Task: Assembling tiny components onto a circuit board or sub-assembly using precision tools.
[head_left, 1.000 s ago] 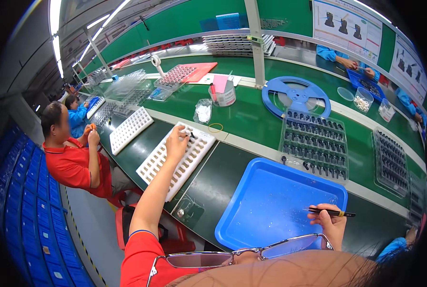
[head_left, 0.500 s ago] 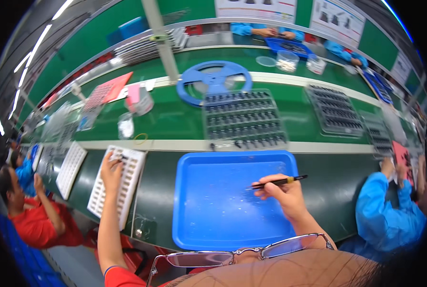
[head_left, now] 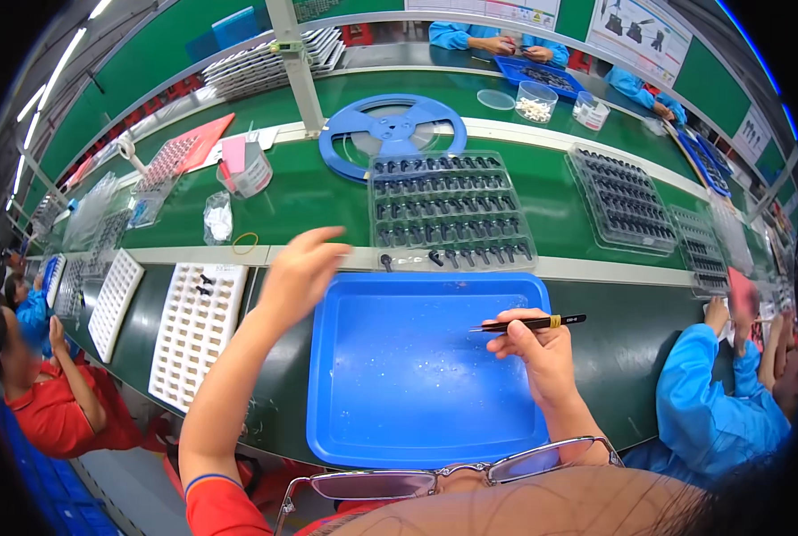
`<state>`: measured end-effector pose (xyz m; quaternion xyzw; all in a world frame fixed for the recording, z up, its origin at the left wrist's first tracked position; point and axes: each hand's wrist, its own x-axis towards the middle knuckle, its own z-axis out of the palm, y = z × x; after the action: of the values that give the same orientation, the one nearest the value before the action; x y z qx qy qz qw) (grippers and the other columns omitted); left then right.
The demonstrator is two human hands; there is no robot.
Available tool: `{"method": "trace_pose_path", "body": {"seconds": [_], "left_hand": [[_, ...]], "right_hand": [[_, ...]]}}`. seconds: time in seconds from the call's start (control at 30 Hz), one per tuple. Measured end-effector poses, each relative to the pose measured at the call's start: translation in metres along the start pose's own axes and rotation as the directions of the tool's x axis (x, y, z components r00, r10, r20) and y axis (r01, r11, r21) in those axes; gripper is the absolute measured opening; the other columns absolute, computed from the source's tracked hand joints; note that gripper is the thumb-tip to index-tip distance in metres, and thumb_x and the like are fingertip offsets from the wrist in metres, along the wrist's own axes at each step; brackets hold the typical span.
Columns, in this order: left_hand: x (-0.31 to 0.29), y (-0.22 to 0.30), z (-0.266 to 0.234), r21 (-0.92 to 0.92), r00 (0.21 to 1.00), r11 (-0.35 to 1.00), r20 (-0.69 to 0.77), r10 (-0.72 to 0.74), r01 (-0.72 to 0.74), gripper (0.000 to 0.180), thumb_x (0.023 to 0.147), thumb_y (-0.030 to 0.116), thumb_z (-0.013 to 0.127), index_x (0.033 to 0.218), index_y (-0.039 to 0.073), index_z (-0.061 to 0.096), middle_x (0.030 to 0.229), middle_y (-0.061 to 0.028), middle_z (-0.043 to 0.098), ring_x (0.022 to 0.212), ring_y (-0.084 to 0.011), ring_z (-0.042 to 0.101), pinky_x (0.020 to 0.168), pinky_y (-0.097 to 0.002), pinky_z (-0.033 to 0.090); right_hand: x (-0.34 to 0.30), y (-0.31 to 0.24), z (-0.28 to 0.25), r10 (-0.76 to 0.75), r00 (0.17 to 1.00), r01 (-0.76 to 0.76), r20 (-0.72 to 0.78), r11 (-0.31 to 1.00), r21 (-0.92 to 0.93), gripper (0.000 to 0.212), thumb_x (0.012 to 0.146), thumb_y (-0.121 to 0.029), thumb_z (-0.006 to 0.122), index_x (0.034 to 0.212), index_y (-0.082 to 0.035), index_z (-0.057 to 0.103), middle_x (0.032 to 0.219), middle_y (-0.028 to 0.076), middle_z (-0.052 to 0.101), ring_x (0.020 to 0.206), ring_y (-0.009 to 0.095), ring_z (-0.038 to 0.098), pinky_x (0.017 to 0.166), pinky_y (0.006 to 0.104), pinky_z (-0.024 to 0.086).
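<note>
My left hand (head_left: pixel 305 271) is above the upper left edge of a blue tray (head_left: pixel 426 384). Its fingers stretch out to the right, slightly blurred, with nothing visible in them. Over the tray's right half, my right hand (head_left: pixel 542 353) grips black tweezers (head_left: pixel 551 322), tips pointing left. Small clear specks lie scattered in the tray. Just behind it lies a clear blister tray (head_left: pixel 408 263) with rows of small black stem-shaped parts and a gap in its front row. On the left, a white slotted tray (head_left: pixel 229 277) carries two black parts (head_left: pixel 205 285) near its far end.
A blue reel (head_left: pixel 397 129) lies behind the blister tray. Another filled clear tray (head_left: pixel 626 201) is farther right. A second white tray (head_left: pixel 117 299), a plastic cup (head_left: pixel 254 172) and a small bag (head_left: pixel 217 219) are at left. Co-workers sit on both sides and opposite.
My left hand has moved right, away from the white tray toward the blister tray; two black parts now show in the white tray. My right hand keeps the tweezers over the blue tray.
</note>
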<state>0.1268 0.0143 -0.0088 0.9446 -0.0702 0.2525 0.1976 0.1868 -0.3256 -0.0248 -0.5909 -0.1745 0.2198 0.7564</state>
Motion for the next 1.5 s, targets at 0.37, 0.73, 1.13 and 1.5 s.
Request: {"method": "trace_pose_path", "body": {"seconds": [0.37,0.73,1.13,1.5], "left_hand": [[0.069,-0.001,0.040,0.051,0.802,0.970,0.573,0.167,-0.238,0.021,0.071,0.005,0.070,0.092,0.004,0.070,0.093,-0.0150,0.060,0.095,-0.0317,0.059,0.081,-0.0405,0.049],[0.084,0.006,0.034,-0.060,0.739,0.992,0.663,0.120,-0.107,0.018,0.071,0.007,0.071,0.087,0.002,0.065,0.096,-0.0136,0.055,0.094,-0.0325,0.056,0.078,-0.0407,0.047],[0.053,-0.006,0.051,-0.062,0.886,0.960,0.371,0.277,-0.274,0.011,0.083,0.008,0.065,0.090,0.001,0.061,0.102,-0.0151,0.057,0.088,-0.0348,0.059,0.074,-0.0423,0.049],[0.011,0.062,0.041,-0.690,0.875,0.580,0.165,-0.456,0.433,0.008,0.090,0.009,0.064,0.093,0.002,0.061,0.084,-0.0085,0.070,0.071,-0.0154,0.067,0.062,-0.0259,0.052]], "right_hand": [[0.005,-0.001,-0.003,0.074,0.995,-0.073,-0.061,0.997,0.022,0.021,0.093,-0.014,0.061,0.108,0.001,0.063,0.102,0.019,0.068,0.079,0.021,0.069,0.069,0.0304,0.055],[0.003,-0.001,-0.008,0.086,0.996,-0.085,-0.032,0.996,0.028,0.022,0.093,-0.013,0.060,0.109,0.002,0.062,0.103,0.022,0.067,0.079,0.022,0.069,0.070,0.0317,0.055],[0.001,0.001,-0.001,0.067,0.998,-0.067,-0.008,0.997,0.027,0.024,0.093,-0.016,0.063,0.111,0.000,0.063,0.103,0.014,0.069,0.083,0.018,0.068,0.071,0.0289,0.053],[0.004,-0.005,0.005,0.078,0.997,-0.080,-0.024,0.995,-0.060,0.024,0.091,-0.012,0.063,0.111,0.001,0.063,0.105,0.020,0.068,0.083,0.020,0.068,0.071,0.0296,0.054]]}}
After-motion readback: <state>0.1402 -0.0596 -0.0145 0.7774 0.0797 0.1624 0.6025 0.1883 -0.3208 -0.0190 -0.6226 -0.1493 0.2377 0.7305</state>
